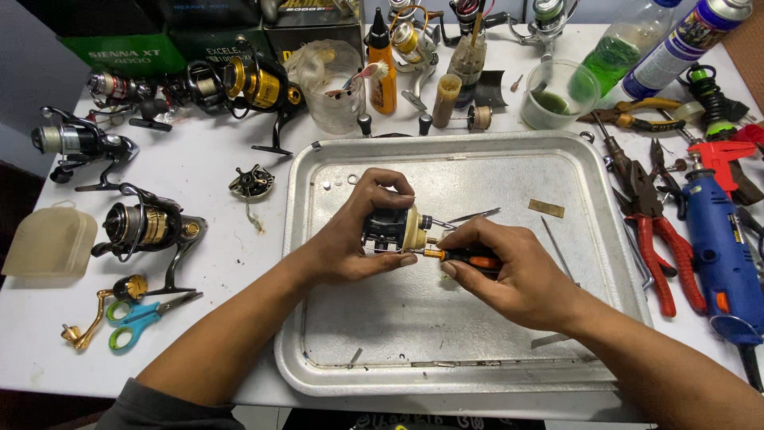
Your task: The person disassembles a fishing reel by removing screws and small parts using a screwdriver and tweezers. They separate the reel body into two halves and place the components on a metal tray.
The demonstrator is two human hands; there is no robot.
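Head view: left hand (350, 239) clasped around dark fishing reel body (391, 229), fingers curled over its top, thumb pressed beneath its cream-coloured end face; right hand (517, 267) pinched shut on small screwdriver with orange-and-black handle (465, 257), shaft lying level, tip set against cream face of reel body. Both held just above metal tray (477, 350), near its centre. Loose on tray: thin tweezers (473, 215) just behind right hand, small brass plate (546, 208) toward right wall, thin metal rod (557, 247) beside right wrist, tiny washers near far-left corner. On white table (215, 175) left of tray: spinning reel with gold spool (147, 227), black spinning reel (79, 143) farther back, small round reel part (252, 182) just beside tray, gold crank handle (95, 314), blue-and-green scissors (143, 318), cloudy plastic cover (48, 243) at left edge. Behind tray: clear cup holding toothbrush (334, 87), orange oil bottle (382, 72), clear cup with green liquid (557, 95), green bottle (617, 52). Right of tray: red-handled pliers (664, 247), blue rotary tool (724, 247).
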